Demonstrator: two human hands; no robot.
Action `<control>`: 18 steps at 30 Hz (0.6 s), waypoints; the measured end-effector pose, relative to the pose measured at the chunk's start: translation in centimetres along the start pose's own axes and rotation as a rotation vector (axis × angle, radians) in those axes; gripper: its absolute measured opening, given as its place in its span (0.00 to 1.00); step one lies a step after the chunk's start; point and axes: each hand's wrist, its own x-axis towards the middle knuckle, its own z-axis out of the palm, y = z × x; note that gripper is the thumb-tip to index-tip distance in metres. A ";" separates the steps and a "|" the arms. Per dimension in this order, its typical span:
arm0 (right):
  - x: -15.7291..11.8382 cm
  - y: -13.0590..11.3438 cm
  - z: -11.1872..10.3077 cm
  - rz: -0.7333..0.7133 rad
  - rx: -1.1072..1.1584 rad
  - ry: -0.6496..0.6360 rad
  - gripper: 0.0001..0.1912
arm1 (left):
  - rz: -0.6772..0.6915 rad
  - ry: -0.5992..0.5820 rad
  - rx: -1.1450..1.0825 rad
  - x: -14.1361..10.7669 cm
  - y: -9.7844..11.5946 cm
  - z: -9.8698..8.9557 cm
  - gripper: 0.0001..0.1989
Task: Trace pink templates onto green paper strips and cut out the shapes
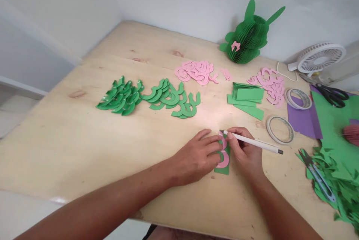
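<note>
A pink curved paper shape lies on a green paper strip near the table's front. My left hand rests flat with its fingers spread, the fingertips pressing the pink shape onto the strip. In my right hand is a white pen, its dark tip at the upper end of the pink shape. Beyond my hands lie more green strips, cut green curved pieces and a pile of pink cutouts.
Folded green pieces lie left on the wooden table. A green paper figure and white fan stand behind. Tape rolls, black scissors, snips, purple paper and green scraps are right.
</note>
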 end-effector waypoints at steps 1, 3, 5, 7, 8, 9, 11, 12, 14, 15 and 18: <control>0.0 0.0 0.0 0.001 0.000 0.001 0.07 | 0.000 0.003 -0.001 0.0 0.0 0.0 0.09; 0.0 0.0 0.0 -0.002 0.003 0.003 0.07 | -0.001 0.010 -0.005 0.0 0.0 0.1 0.09; 0.0 0.0 0.0 -0.007 0.007 0.002 0.07 | 0.001 0.013 -0.010 0.0 0.0 0.2 0.09; -0.1 0.1 0.0 -0.009 0.006 0.003 0.07 | 0.000 0.019 -0.012 0.0 0.0 0.2 0.09; -0.1 0.1 0.0 -0.007 0.003 0.003 0.07 | -0.001 0.021 -0.011 0.0 0.0 0.2 0.09; -0.1 0.1 0.0 -0.006 0.000 0.002 0.07 | -0.001 0.023 -0.010 0.0 0.0 0.2 0.09; -0.1 0.1 0.0 -0.003 -0.002 -0.005 0.07 | -0.001 0.023 -0.009 0.0 0.0 0.1 0.09; 0.0 0.2 0.0 -0.004 -0.002 -0.007 0.07 | 0.001 0.022 -0.009 0.0 0.0 0.1 0.09; 0.0 0.2 0.0 -0.006 -0.002 -0.009 0.07 | 0.002 0.023 -0.009 0.0 0.0 0.0 0.08; 0.0 0.2 0.1 -0.007 -0.002 -0.007 0.06 | 0.000 0.024 -0.009 0.0 0.0 0.0 0.08; 0.0 0.1 0.0 -0.003 -0.003 -0.012 0.07 | -0.008 0.025 -0.007 0.0 0.0 0.1 0.08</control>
